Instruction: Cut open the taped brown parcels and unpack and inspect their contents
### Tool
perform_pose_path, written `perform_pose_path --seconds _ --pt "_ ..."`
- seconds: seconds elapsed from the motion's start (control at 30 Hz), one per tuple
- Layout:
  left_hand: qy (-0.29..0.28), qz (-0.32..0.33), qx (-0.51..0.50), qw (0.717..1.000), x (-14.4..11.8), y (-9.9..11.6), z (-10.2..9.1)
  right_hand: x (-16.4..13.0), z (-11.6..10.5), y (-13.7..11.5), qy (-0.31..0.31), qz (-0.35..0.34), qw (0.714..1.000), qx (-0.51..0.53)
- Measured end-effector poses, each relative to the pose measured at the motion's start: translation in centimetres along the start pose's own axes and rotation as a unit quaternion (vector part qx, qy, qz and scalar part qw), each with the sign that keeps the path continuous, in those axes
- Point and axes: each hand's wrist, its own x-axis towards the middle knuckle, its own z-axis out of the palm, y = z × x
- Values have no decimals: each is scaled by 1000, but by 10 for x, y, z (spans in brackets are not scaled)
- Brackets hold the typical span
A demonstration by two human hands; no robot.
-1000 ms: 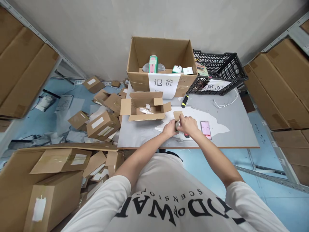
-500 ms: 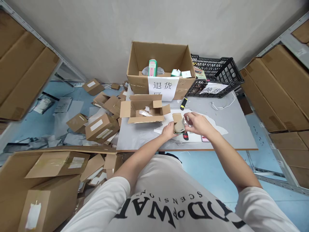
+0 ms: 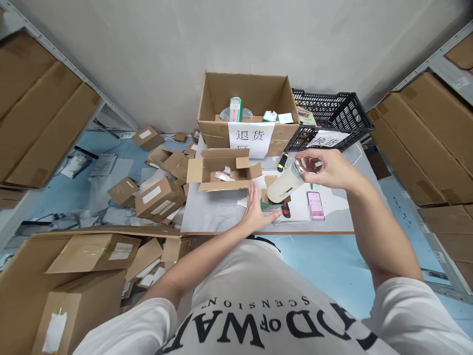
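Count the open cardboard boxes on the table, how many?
3: a big labelled box at the back, a flat open box before it, and a small box beside the left hand. Others may be hidden.

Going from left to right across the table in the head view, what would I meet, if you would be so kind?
Open small cardboard box → left hand → cream cylindrical item held in the right hand → phone.

Right hand lifts cream bottle above small carton, left hand steadying.
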Motion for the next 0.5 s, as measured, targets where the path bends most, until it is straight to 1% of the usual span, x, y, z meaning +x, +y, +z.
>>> perform_pose_path --seconds 0.03,0.07,0.13,0.2,0.3,0.37,0.4,0.5 --pt "10 36 -14 999 0 8 -10 3 -3 -3 -17 1 999 29" --pt "-10 65 -34 997 2 16 -20 6 -4 -6 -37 2 997 61" --pt "-77 89 -96 988 6 25 -35 15 -4 -12 -83 1 988 128" --pt "-124 77 -167 975 6 29 -44 24 1 -17 -123 2 974 192" --pt "-137 17 -272 952 -6 24 -46 33 20 -15 -142 35 946 288" --pt "-143 -35 -342 928 -18 19 -46 32 41 -7 -125 75 919 366" --pt "-145 -61 -375 914 -24 16 -45 29 56 -3 -107 97 900 411" --pt "-140 -116 -456 871 -35 10 -46 8 108 5 -7 146 831 537"
